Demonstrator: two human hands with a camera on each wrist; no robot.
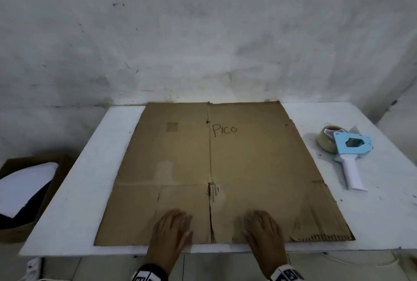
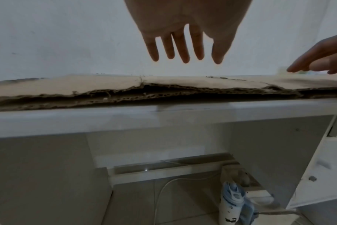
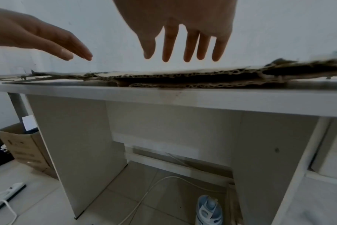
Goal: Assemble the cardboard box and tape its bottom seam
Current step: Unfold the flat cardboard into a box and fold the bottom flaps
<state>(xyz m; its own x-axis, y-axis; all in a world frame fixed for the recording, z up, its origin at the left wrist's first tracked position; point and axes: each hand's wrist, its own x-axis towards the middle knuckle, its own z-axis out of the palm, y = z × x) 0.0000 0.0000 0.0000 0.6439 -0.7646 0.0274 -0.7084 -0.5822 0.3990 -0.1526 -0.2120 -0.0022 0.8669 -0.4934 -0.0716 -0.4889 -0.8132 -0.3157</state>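
Note:
A flattened brown cardboard box (image 1: 225, 163) marked "PICO" lies on the white table (image 1: 90, 179), its near flaps toward me. My left hand (image 1: 171, 231) hovers palm down over the near left flap, fingers straight and spread. My right hand (image 1: 262, 231) does the same over the near right flap. In the left wrist view the left hand (image 2: 185, 45) hangs above the box's frayed near edge (image 2: 144, 91) without touching it. The right wrist view shows the right hand (image 3: 185, 45) likewise above the layered edge (image 3: 183, 79). A blue-and-white tape dispenser (image 1: 347, 154) with a tape roll lies at the right.
A wall rises just behind the table. An open cardboard carton (image 1: 33, 190) with white contents stands on the floor at the left. Under the table lie a white cable (image 3: 144, 197) and a blue-and-white iron (image 3: 208, 211). A power strip (image 3: 6, 193) lies on the floor.

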